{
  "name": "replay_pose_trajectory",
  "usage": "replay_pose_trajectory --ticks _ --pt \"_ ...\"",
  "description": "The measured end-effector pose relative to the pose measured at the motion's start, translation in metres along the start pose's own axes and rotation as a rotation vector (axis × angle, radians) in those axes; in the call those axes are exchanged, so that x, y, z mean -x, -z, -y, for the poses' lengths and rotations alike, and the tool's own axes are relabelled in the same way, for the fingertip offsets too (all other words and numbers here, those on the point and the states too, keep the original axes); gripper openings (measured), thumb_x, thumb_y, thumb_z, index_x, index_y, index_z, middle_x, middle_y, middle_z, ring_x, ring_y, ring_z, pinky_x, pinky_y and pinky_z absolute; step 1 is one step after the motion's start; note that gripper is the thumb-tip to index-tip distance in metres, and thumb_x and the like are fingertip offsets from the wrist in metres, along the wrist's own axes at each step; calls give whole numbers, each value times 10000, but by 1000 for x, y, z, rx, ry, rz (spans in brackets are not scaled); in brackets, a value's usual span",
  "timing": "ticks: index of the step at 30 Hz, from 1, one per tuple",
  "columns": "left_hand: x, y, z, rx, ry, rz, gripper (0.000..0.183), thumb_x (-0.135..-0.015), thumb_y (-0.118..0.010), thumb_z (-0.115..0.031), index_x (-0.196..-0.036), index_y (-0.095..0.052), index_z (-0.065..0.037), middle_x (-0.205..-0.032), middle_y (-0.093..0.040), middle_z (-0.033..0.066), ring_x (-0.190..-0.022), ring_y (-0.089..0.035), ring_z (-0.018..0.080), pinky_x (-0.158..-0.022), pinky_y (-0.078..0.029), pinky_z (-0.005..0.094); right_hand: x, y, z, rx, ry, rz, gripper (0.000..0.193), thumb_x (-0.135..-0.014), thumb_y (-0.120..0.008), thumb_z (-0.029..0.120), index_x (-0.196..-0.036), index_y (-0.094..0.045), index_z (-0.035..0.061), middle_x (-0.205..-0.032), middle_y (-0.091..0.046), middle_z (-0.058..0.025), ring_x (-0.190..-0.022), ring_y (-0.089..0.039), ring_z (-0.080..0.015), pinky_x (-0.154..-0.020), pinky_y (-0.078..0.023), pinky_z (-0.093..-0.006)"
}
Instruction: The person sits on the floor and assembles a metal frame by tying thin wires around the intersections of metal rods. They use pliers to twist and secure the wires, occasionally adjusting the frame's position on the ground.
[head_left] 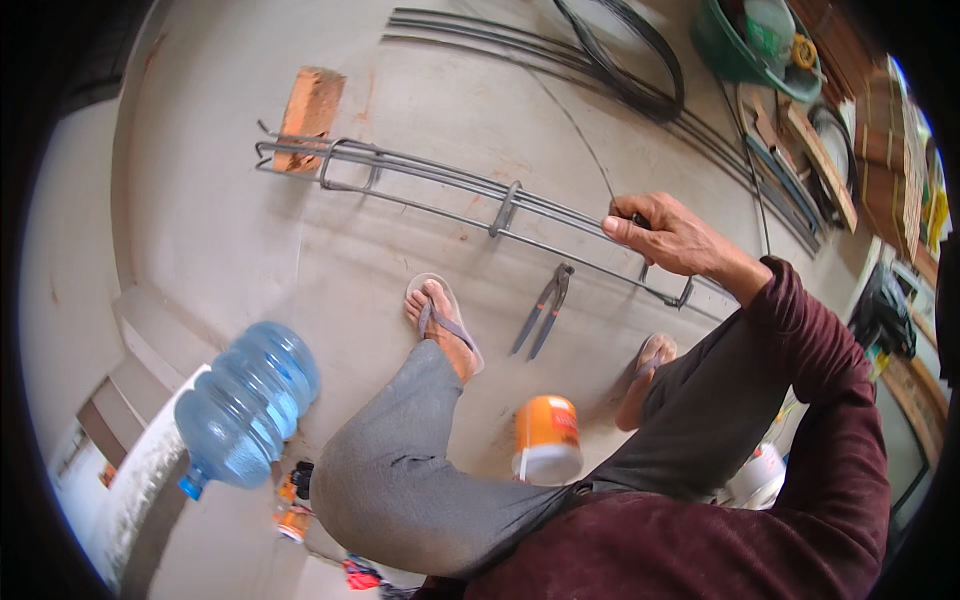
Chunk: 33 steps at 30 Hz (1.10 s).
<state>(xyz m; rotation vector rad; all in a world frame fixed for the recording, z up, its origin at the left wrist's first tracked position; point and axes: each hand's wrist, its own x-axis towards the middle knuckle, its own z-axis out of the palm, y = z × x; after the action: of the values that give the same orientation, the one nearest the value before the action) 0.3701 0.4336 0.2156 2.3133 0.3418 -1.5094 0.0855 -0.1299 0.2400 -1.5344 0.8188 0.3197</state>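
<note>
My right hand is closed around the upper bars near the right end of a long steel rebar cage. A small dark piece shows between its fingers, too hidden to name. Square wire stirrups ring the bars, and the cage's hooked left end rests over a reddish brick. A thin wire runs from beside the hand toward the far side. On the floor just nearer than the cage lie nippers with dark and red handles, their jaws toward the bars. My left hand is out of view.
Loose rods and a coil of black wire lie beyond the cage. A green tub stands far right beside wood offcuts. A large blue water bottle is at left. An orange-and-white bucket stands between my legs.
</note>
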Motion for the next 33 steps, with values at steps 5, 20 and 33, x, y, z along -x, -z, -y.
replay_pose_trajectory --ticks 5,20,33 --pt "-9 29 -45 -111 -22 21 281 -977 -530 -321 -875 -598 -68 -768 -608 16 -755 -565 97 -686 -460 262 18 -9 -7 104 114 78 519 -979 -483 475 -875 -569 -26 -638 -489 -145 -607 -472 -246 -593 -408 -413" --pt "-98 100 -372 -665 -837 -8 291 -979 -529 -326 -865 -597 -68 -757 -601 12 -772 -564 96 -700 -451 259 103 -44 7 -504 110 -746 367 -987 -494 367 -878 -519 17 -627 -472 -43 -518 -461 -139 -509 -430 -301" --pt "71 -148 -497 -1347 -1139 928 386 -962 -551 -347 -1141 -643 -17 -1032 -697 87 -977 -627 168 -890 -476 324 115 -103 16 391 295 -1125 301 -948 -553 342 -864 -555 53 -706 -565 -198 -670 -564 -404 -598 -454 -463"
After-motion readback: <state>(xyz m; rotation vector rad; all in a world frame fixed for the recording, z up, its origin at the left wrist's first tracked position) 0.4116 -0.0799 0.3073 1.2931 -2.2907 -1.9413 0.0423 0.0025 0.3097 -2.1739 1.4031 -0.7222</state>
